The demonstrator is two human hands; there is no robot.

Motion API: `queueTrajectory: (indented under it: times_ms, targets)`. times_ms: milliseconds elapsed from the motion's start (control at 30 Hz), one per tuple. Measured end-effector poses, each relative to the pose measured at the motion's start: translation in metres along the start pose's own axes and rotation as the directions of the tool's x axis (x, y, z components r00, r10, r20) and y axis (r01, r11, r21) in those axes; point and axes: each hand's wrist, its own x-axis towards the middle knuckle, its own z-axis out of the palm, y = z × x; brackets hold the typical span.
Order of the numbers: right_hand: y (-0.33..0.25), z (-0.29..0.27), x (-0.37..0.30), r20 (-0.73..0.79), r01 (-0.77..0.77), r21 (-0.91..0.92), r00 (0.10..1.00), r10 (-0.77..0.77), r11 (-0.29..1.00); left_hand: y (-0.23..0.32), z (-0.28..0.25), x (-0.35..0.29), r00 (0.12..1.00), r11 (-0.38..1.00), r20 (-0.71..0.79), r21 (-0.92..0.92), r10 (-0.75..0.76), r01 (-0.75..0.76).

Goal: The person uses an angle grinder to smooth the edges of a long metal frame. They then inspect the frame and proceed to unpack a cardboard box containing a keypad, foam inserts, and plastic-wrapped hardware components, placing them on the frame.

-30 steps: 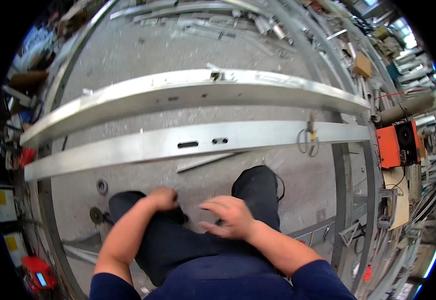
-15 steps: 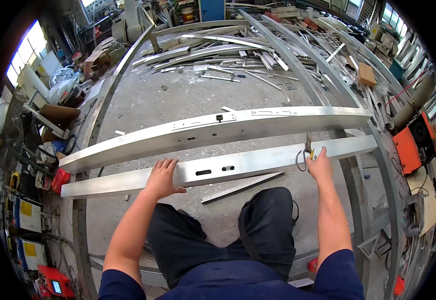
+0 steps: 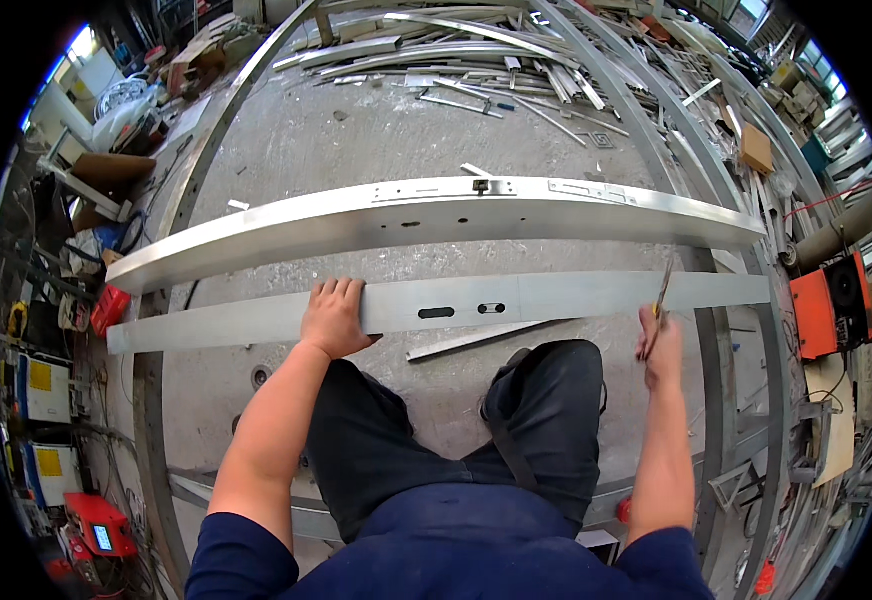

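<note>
A long silver metal bar [image 3: 566, 297] lies crosswise in front of me, with two slots near its middle. My left hand [image 3: 336, 317] is wrapped over this bar left of the slots, fingers on top and thumb at the near edge. In my right hand [image 3: 663, 350], near the bar's right part, is a pair of scissors [image 3: 664, 285], closed fist around the handles and blades pointing away from me. Beyond lies a second metal bar [image 3: 326, 235], parallel to the first, with a lock plate [image 3: 446, 188] and small holes.
Both bars rest across grey metal rails [image 3: 146, 410] at left and right. A loose metal strip [image 3: 476, 340] lies on the floor below. Offcuts [image 3: 456, 60] are heaped at the back. Orange equipment [image 3: 824, 310] stands right; a red machine [image 3: 101, 530] is lower left.
The near bar has rolled so that only its slotted face shows. My right hand has turned, bringing the scissors upright and toward the right. The whole view has shifted slightly.
</note>
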Motion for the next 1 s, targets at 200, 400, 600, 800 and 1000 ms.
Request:
queueTrajectory:
  times_ms: [200,400,600,800,1000]
  targets:
    - [-0.003,0.068,-0.148,0.699,-0.548,0.682,0.682,-0.212,0.485,0.007,0.020,0.000,0.984,0.997,-0.163,-0.001,0.073,-0.074]
    - [-0.004,0.126,-0.163,0.820,-0.754,0.542,0.570,-0.041,0.371,0.011,0.017,-0.002,0.986,0.998,-0.158,0.038,0.059,-0.054]
    - [-0.010,0.150,-0.157,0.867,-0.803,0.461,0.499,0.001,0.376,0.011,0.020,-0.003,0.980,0.998,-0.188,0.037,0.064,-0.058]
    - [-0.014,0.165,-0.145,0.866,-0.820,0.462,0.500,0.027,0.338,0.013,0.026,-0.010,0.959,0.995,-0.268,0.057,0.095,-0.083]
    - [-0.012,0.169,-0.144,0.870,-0.824,0.466,0.493,0.000,0.323,0.012,0.035,-0.014,0.932,0.992,-0.343,0.072,0.118,-0.099]
